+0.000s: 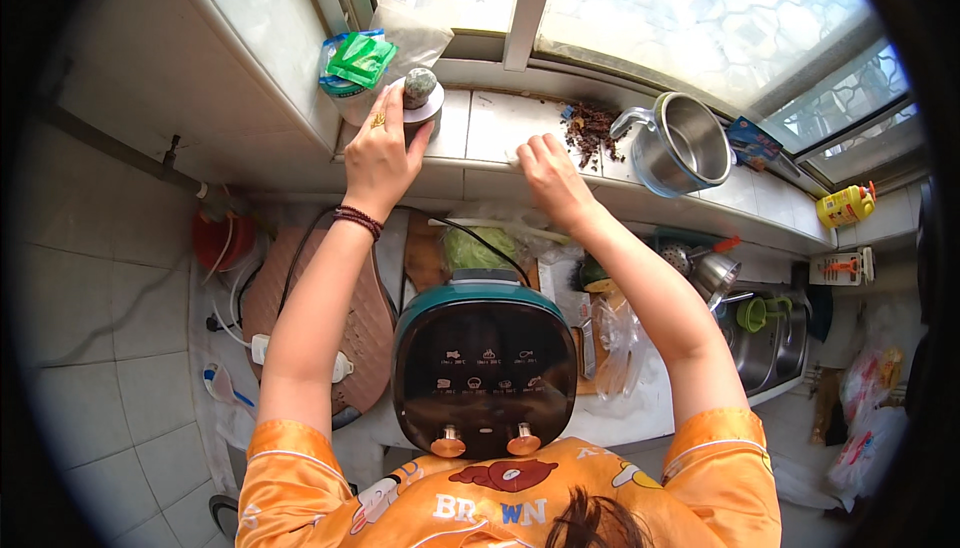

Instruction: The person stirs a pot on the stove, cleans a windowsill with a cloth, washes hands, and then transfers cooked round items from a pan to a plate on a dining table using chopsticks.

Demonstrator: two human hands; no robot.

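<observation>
My left hand [386, 147] is around a container [428, 114] with a pale lid, at the left of the tiled window ledge. A mottled, rounded stone-like knob [419, 87] stands on top of it. My right hand [553, 173] rests at the ledge's front edge, its fingers bent over a small whitish thing [514, 156], perhaps a cloth or tissue. Whether the fingers grip it is hard to tell. Just right of that hand lies a heap of dark reddish dried bits [592, 132]. Further right stands a steel cup with a clear handle [686, 143].
An air fryer [484, 368] stands close before me on the counter. Behind it lie a cabbage [480, 248] and plastic bags [621, 338]. Green packets [362, 59] lie on a jar at the ledge's left end. A sink [769, 353] is at the right.
</observation>
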